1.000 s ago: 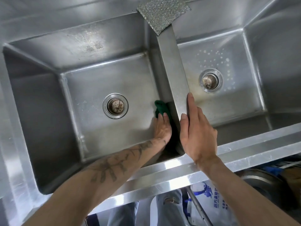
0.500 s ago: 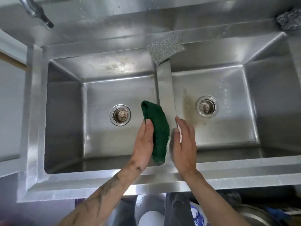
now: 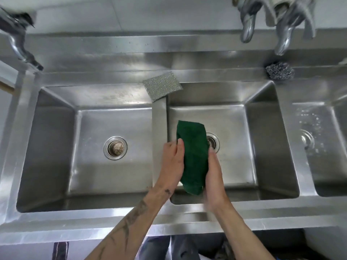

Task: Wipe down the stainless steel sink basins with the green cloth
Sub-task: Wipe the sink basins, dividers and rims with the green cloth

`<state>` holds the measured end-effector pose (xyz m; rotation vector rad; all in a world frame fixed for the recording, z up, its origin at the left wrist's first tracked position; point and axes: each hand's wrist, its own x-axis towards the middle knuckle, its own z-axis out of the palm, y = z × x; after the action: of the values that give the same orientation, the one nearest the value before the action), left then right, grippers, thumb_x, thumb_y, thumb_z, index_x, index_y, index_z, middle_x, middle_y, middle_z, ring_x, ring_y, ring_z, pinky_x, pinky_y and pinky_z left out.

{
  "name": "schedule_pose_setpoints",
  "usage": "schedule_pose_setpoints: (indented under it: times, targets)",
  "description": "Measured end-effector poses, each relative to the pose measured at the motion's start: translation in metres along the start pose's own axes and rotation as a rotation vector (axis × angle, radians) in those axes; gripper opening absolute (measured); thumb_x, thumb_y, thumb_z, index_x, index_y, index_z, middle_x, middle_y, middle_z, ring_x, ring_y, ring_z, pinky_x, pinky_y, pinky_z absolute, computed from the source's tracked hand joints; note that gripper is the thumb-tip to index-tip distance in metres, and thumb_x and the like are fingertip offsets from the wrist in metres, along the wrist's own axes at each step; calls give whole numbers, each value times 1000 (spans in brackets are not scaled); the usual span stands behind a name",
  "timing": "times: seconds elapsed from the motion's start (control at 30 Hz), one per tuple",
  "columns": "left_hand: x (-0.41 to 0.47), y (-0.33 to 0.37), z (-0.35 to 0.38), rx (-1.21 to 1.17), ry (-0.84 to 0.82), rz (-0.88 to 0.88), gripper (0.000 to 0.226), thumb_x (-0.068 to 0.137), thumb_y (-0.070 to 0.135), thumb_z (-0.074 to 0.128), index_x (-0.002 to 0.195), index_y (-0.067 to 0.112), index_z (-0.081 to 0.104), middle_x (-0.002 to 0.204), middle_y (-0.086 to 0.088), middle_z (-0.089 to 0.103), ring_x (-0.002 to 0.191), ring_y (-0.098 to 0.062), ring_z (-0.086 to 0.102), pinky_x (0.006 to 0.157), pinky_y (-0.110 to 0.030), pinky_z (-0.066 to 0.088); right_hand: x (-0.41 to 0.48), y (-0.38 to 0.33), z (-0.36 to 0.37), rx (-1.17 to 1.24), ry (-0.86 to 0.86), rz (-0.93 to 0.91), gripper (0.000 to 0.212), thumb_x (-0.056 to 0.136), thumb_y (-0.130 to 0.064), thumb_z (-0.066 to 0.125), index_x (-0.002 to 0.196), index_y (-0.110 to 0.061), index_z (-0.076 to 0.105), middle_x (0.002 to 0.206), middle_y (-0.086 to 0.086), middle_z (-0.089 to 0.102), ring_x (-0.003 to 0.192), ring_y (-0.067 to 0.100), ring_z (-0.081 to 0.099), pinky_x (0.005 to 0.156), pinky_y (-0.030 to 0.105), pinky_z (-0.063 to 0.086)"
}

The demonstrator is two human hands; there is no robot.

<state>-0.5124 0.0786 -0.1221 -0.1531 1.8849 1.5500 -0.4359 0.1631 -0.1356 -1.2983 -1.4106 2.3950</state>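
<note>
Over steel basin [image 3: 234, 126], left hand [image 3: 172, 162], right hand [image 3: 214, 177] grip folded green cloth [image 3: 194, 156].

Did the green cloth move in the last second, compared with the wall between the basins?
Yes. The green cloth went from the left of the dividing wall to its right; the left hand and right hand now hold it over that basin's drain.

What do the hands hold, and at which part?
The cloth: left hand grips its left edge; right hand lies along its right edge, grip unclear.
</note>
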Motion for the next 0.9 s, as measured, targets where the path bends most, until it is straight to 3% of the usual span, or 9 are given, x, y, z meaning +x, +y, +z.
schedule_pose_setpoints:
  times: [0.13,0.2,0.27,0.37,0.47,0.53,0.73,0.8,0.9]
  targets:
    - [15,0,8,-40,15,46,39,115,45,39,111,22,70,108,0,75,101,-11,71,87,-26,58,16,-13,-16,-200,167,-161,23,109,-40,48,118,-40,69,118,-10,74,113,12,70,93,34,57]
    - [30,-6,12,6,69,47,36,114,45,43,101,22,67,95,1,73,83,-3,66,71,-18,54,32,-16,-23,-283,255,-213,25,112,-32,45,110,-46,66,108,-15,73,103,6,70,82,25,55]
    - [44,-10,18,83,102,28,33,113,44,46,92,21,59,86,3,65,74,-2,59,63,-15,47,52,-19,-27,-334,320,-233,22,112,-30,44,111,-42,63,107,-11,72,102,10,69,83,29,55]
    - [66,-12,29,147,143,-11,26,113,39,48,97,21,56,91,5,63,82,-6,60,64,-14,47,88,-21,-34,-406,320,-238,19,113,-31,41,117,-33,60,111,-7,68,102,10,66,85,29,54]
    - [94,-2,39,119,230,-42,13,113,31,49,105,22,54,99,8,63,92,-12,63,65,-11,45,135,-26,-31,-457,261,-243,20,113,-31,41,108,-41,58,107,-12,66,90,-8,62,69,7,47]
    - [110,7,43,108,278,-46,16,112,28,49,123,18,55,110,5,66,104,-18,65,79,-24,50,171,-25,-27,-482,240,-254,21,112,-31,42,105,-42,58,104,-12,67,86,-10,62,65,4,44]
    - [117,16,34,104,362,91,34,113,23,50,145,14,56,122,8,64,105,-2,64,88,-11,46,270,-3,-32,-727,105,-105,31,111,-31,44,139,-25,57,132,8,63,115,27,64,101,40,51]
    - [108,10,23,241,411,236,29,112,18,52,139,13,61,122,5,67,98,3,64,87,-5,45,283,7,-39,-859,108,-127,38,110,-30,48,146,-21,54,139,13,54,121,33,60,106,40,49]
    - [101,-6,2,620,492,449,26,109,12,55,133,10,65,129,-5,64,114,-23,62,102,-34,50,287,19,-44,-1164,16,-440,40,106,-27,56,145,-19,57,140,10,51,126,32,55,109,45,44]
